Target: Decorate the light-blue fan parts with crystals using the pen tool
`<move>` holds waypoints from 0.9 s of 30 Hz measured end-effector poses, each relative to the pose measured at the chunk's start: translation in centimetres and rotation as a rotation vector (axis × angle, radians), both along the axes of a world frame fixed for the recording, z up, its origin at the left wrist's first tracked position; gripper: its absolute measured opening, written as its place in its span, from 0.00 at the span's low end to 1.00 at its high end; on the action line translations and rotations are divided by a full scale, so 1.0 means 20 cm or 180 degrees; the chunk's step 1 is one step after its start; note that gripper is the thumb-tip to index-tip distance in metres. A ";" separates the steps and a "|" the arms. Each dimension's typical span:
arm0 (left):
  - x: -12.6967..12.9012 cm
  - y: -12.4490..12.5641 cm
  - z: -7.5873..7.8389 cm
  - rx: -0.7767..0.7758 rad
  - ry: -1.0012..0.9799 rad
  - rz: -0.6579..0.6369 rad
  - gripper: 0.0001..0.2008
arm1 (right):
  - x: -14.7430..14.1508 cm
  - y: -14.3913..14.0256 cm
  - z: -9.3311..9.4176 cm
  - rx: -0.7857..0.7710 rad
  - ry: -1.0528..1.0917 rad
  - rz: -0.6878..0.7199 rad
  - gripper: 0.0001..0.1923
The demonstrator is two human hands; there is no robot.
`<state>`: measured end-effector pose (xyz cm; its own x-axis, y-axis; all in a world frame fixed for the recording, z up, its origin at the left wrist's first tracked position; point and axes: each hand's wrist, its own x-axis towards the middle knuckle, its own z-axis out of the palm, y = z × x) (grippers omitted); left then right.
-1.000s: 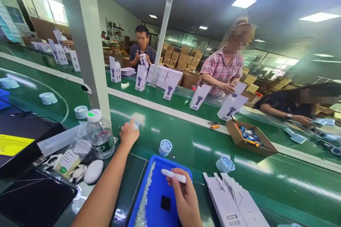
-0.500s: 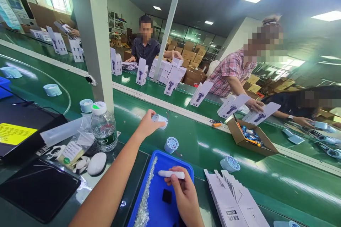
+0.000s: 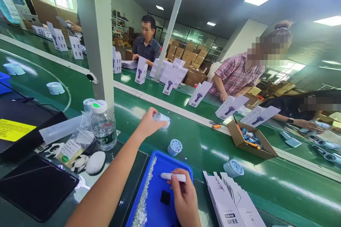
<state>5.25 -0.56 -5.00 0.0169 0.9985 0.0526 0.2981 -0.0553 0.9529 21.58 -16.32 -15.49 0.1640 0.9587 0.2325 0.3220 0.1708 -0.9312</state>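
green conveyor belt [image 3: 239, 184] runs across a packing hall, with co-workers folding boxes on its far side. left hand [image 3: 147, 125] is stretched out over the belt, fingers closed round a small round fan part [image 3: 161, 118] held clear of the surface, its open face toward the right. right hand [image 3: 183, 198] rests nearer the body over the blue tray [image 3: 156, 205], pinching a white pen [image 3: 173, 177] lying crosswise; another fan part [image 3: 174, 147] sits on the belt between the hands.
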 end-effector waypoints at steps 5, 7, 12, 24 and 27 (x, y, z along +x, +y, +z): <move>0.01 0.01 -0.01 0.0043 -0.0110 0.0026 0.22 | 0.03 -0.02 0.06 0.0616 -0.1021 -0.0274 0.10; 0.02 0.01 -0.01 0.0041 -0.0274 0.0061 0.23 | 0.05 -0.02 0.06 0.0721 -0.1078 -0.0506 0.09; 0.04 0.03 -0.03 0.0022 -0.0695 0.0182 0.26 | 0.11 -0.01 0.06 0.0636 -0.0929 -0.0976 0.11; 0.06 0.01 0.04 -0.0443 -0.1967 -0.0356 0.19 | 0.12 0.00 0.05 0.0415 -0.0852 -0.0925 0.14; 0.07 0.01 0.04 -0.0481 -0.2403 -0.0484 0.16 | 0.10 0.00 0.04 0.0488 -0.0895 -0.0776 0.13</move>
